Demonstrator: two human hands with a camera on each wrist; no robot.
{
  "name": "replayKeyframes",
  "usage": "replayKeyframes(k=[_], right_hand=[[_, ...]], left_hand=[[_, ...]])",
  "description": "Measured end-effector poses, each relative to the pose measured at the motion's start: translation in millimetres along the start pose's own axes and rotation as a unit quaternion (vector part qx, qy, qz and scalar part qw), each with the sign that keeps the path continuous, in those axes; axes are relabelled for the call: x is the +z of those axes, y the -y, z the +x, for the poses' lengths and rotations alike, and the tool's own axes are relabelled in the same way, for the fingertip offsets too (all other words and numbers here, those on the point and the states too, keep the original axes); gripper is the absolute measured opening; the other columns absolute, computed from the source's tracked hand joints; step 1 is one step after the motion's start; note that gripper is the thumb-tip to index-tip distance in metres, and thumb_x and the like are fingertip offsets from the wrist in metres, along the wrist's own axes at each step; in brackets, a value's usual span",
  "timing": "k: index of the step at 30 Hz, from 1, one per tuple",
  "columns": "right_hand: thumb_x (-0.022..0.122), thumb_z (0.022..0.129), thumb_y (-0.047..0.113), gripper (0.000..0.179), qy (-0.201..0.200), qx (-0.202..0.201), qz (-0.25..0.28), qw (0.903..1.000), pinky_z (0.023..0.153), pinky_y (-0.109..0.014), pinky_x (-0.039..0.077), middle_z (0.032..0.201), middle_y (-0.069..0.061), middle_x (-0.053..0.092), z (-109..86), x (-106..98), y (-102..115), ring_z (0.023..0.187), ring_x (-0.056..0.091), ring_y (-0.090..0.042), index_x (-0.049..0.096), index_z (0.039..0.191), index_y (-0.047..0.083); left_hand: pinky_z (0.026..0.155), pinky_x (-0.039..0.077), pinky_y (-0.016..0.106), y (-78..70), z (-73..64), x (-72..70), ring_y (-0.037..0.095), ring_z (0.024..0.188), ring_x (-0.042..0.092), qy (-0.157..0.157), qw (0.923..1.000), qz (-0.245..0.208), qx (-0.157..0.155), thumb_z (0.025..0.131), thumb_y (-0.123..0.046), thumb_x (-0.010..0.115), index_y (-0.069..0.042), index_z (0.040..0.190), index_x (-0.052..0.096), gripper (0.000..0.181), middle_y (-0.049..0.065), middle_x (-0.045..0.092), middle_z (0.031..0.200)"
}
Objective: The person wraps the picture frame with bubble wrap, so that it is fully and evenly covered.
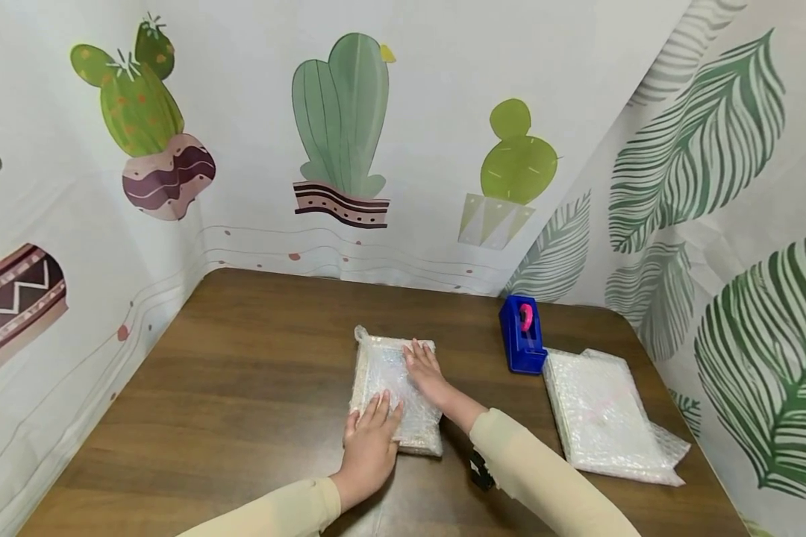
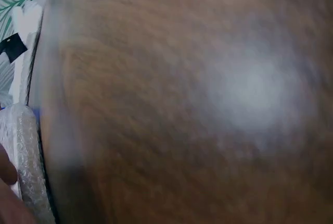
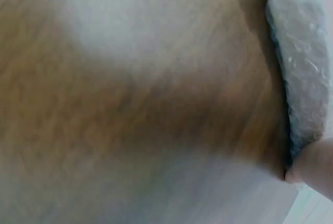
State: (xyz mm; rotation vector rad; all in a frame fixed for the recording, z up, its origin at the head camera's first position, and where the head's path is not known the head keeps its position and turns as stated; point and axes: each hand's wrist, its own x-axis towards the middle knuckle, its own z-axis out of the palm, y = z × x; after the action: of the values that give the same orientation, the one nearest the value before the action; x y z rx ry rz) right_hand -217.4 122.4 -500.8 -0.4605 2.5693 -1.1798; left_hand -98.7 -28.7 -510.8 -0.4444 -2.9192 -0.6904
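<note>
A flat rectangular package in clear bubble wrap (image 1: 383, 362) lies on the brown wooden table in the head view. My left hand (image 1: 369, 451) rests on its near left part with fingers straight and spread. Toward the far right corner, my right hand (image 1: 425, 371) lies flat on the wrap, fingers extended. In the left wrist view the package's wrapped edge (image 2: 32, 161) shows at the far left beside part of the hand. The right wrist view shows the wrapped side (image 3: 304, 62) at the right, with a fingertip (image 3: 312, 166) at its lower end.
A blue tape dispenser (image 1: 524, 347) with a pink roll core stands at the right rear. Beside it, a second bubble-wrapped package (image 1: 598, 410) lies near the table's right edge, a loose flap of wrap sticking out. Cactus- and leaf-printed fabric (image 1: 430, 112) hangs behind the table (image 1: 242, 373).
</note>
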Motion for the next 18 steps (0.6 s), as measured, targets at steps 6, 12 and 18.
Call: replayKeyframes(k=[6,12,18], right_hand=[[0.024,0.113,0.033,0.06,0.043,0.047,0.003,0.998,0.128,-0.066,-0.008,0.173,-0.022,-0.001,1.9,-6,9,0.16,-0.013,-0.043,0.021,0.161,-0.001],[0.027,0.106,0.062,0.087,0.054,0.031,-0.099,0.9931,0.129,-0.064,-0.004,0.171,-0.025,-0.003,3.8,1,4,0.16,-0.012,-0.046,0.016,0.161,-0.005],[0.042,0.108,0.046,0.074,-0.01,0.001,-0.116,0.9932,0.129,-0.065,0.008,0.171,-0.025,0.008,-4.1,11,0,0.16,0.0,-0.046,0.025,0.16,-0.003]], left_hand=[[0.113,0.032,0.072,0.2,-0.2,-0.8,0.047,0.151,0.035,0.051,0.9984,0.016,0.02,0.091,-0.064,0.061,-0.023,0.147,0.057,0.069,0.029,0.04,0.16],[0.112,0.027,0.079,1.0,-0.8,-5.4,0.056,0.151,0.026,0.09,0.995,0.001,0.043,0.084,-0.07,0.067,-0.031,0.148,0.055,0.077,0.036,0.029,0.162],[0.111,0.026,0.081,4.1,-0.6,-7.0,0.057,0.151,0.025,0.099,0.9934,-0.002,0.058,0.082,-0.068,0.071,-0.034,0.147,0.056,0.076,0.039,0.029,0.16]])
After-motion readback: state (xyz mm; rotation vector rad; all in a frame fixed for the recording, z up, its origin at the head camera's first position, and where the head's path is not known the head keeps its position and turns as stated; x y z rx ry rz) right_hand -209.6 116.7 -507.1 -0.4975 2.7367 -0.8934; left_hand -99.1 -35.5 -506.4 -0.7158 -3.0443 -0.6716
